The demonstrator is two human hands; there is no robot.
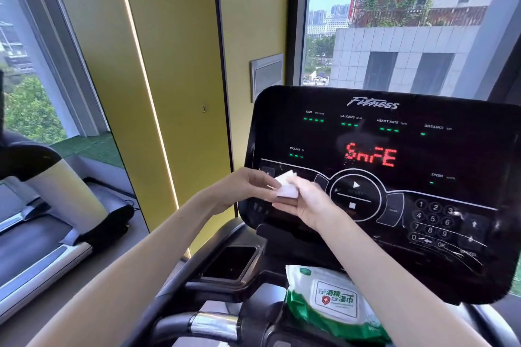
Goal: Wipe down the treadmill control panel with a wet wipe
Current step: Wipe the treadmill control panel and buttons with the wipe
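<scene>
Pinching folded white wipe (287, 190): left hand (245, 190), right hand (313, 203); glossy panel (366, 132) behind.

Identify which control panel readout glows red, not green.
The large central readout, spelling SnFE in red; the TIME readout and the other labelled ones show green dashes.

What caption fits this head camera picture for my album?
Left hand and right hand hold a white wipe before the treadmill control panel.
</scene>
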